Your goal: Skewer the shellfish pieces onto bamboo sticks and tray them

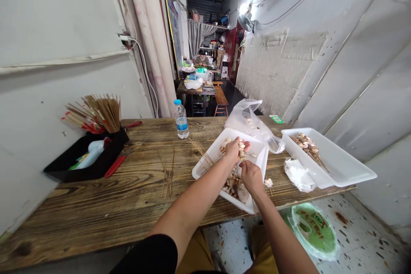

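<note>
Over a white tray (263, 167), my left hand (233, 150) is closed around several pale pieces (242, 149) that look like mushrooms in a row. Just below it, my right hand (252, 176) pinches a thin bamboo skewer, whose tail end (254, 206) sticks out beneath the hand. My fingers hide how far the skewer runs through the pieces. More mushroom-like pieces (243, 193), some brown, lie in the tray around both hands. Loose bamboo skewers (205, 154) rest across the tray's left rim.
More skewers (167, 173) lie on the wooden table (135, 209). A water bottle (181, 122), a black box (58, 167) and a clear bag (244, 115) stand around. At right, another tray (349, 167) holds filled skewers (306, 145). A lined bin (313, 229) stands below.
</note>
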The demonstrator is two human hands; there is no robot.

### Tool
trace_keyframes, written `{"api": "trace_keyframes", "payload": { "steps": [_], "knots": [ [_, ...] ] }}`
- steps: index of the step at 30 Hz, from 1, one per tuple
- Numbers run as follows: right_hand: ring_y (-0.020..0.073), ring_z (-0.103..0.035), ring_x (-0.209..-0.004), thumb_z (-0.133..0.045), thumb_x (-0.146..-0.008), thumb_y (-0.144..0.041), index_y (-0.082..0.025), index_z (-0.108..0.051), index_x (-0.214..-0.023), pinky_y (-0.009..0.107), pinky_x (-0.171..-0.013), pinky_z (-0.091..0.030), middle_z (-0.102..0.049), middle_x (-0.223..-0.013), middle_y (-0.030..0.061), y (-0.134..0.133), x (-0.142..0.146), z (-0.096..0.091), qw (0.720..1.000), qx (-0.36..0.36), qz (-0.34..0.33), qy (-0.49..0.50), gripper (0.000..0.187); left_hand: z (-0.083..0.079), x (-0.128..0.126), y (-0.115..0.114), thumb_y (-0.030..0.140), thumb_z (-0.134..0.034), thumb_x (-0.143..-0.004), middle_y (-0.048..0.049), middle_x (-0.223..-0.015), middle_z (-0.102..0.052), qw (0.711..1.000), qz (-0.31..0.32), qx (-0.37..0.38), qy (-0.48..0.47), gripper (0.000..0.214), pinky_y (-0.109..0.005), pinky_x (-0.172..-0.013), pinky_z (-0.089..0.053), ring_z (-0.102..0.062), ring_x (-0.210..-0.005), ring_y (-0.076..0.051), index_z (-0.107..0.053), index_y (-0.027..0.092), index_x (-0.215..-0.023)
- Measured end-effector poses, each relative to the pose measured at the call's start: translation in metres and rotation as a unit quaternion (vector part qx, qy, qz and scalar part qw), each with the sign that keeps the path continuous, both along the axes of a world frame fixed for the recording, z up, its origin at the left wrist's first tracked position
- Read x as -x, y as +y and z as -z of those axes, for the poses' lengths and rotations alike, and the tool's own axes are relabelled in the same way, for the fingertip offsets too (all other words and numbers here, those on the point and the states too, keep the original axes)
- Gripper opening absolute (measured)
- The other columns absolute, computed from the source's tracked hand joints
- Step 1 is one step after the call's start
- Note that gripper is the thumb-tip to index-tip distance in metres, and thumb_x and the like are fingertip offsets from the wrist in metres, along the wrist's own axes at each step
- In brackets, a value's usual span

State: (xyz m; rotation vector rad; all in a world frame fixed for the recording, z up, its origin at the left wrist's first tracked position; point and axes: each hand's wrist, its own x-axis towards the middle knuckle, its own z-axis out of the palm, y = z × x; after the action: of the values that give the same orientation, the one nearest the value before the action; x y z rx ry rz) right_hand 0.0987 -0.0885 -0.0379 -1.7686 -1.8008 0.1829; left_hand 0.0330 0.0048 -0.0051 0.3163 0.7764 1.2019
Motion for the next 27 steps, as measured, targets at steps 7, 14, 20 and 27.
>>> {"api": "trace_keyframes", "payload": {
  "steps": [7, 14, 20, 27],
  "knots": [
    [0.0188, -0.064, -0.063, -0.034, -0.09, -0.02, -0.014, -0.066, -0.078, 0.026, -0.06, -0.041, -0.07, -0.072, 0.012, 0.002, -0.001, -0.006, 1.0, -0.024, 0.016, 0.005, 0.035, 0.005, -0.006, -0.001, 0.034, -0.053, -0.092, -0.0069, -0.065, -0.064, 0.998, 0.021, -0.042, 0.042, 0.027, -0.025, -0.065, -0.052, -0.065, -0.063, -0.014, -0.059, 0.012, -0.077],
    [0.0189, -0.061, -0.061, -0.035, -0.089, -0.033, -0.015, -0.068, -0.083, 0.028, -0.065, -0.043, -0.068, -0.069, 0.0095, -0.007, -0.053, -0.034, 0.988, -0.111, 0.088, 0.064, 0.039, 0.031, 0.007, 0.01, 0.017, -0.067, -0.076, -0.0044, -0.069, -0.066, 0.904, 0.045, -0.203, 0.374, 0.004, -0.024, -0.071, -0.047, -0.062, -0.07, -0.016, -0.068, 0.018, -0.072],
    [0.0183, -0.061, -0.061, -0.034, -0.085, -0.034, -0.016, -0.067, -0.077, 0.028, -0.065, -0.044, -0.069, -0.07, 0.0093, -0.019, -0.067, -0.034, 0.984, -0.097, 0.096, 0.117, 0.038, 0.058, 0.004, 0.01, -0.006, -0.065, -0.054, -0.0021, -0.055, -0.055, 0.779, 0.131, -0.289, 0.541, 0.029, -0.03, -0.091, -0.044, -0.063, -0.085, -0.024, -0.058, 0.021, -0.047],
    [0.0187, -0.061, -0.058, -0.036, -0.084, -0.035, -0.016, -0.066, -0.076, 0.028, -0.06, -0.043, -0.065, -0.062, 0.0074, -0.028, -0.059, -0.029, 0.983, -0.061, 0.084, 0.151, 0.036, 0.071, -0.005, 0.011, -0.007, -0.064, -0.055, -0.0009, -0.042, -0.041, 0.755, 0.165, -0.293, 0.563, 0.042, -0.03, -0.09, -0.045, -0.063, -0.077, -0.024, -0.04, 0.022, -0.035]
  ]
}}
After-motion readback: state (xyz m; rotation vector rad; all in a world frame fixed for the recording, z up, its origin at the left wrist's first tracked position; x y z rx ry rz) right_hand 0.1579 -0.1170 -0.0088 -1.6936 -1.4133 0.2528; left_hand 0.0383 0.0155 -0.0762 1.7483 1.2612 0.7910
